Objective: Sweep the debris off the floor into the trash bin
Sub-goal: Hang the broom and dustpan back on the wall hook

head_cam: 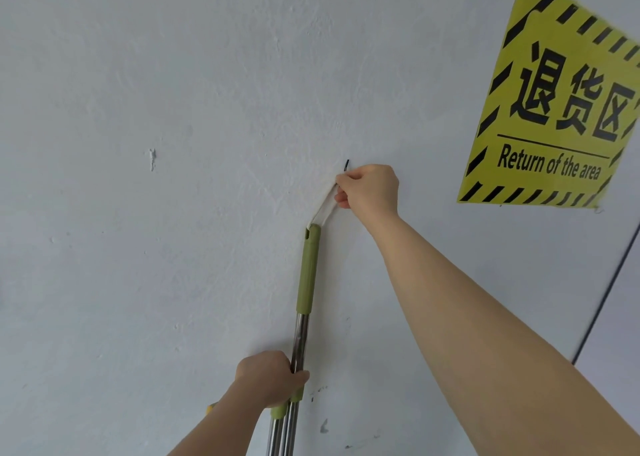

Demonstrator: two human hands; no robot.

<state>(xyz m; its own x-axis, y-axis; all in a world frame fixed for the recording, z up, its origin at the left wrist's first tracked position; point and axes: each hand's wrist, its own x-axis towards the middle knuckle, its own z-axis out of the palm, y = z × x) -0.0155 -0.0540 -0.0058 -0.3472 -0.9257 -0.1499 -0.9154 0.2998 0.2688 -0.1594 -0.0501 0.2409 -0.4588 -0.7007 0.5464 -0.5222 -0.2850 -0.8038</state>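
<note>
Two metal handles (298, 344) with green grips stand upright against a white wall. My left hand (272, 377) is wrapped around both handles low down, near the green collars. The taller handle ends in a green grip (308, 268) with a white strap loop (325, 209) at its top. My right hand (369, 190) pinches that white loop right beside a small black hook (346, 165) on the wall. Neither the broom head, the debris nor the trash bin is in view.
A yellow and black sign (554, 109) reading "Return of the area" is stuck on the wall at upper right. A dark vertical seam (609, 282) runs down the wall at right. The wall (138, 213) shows small chips and scuffs.
</note>
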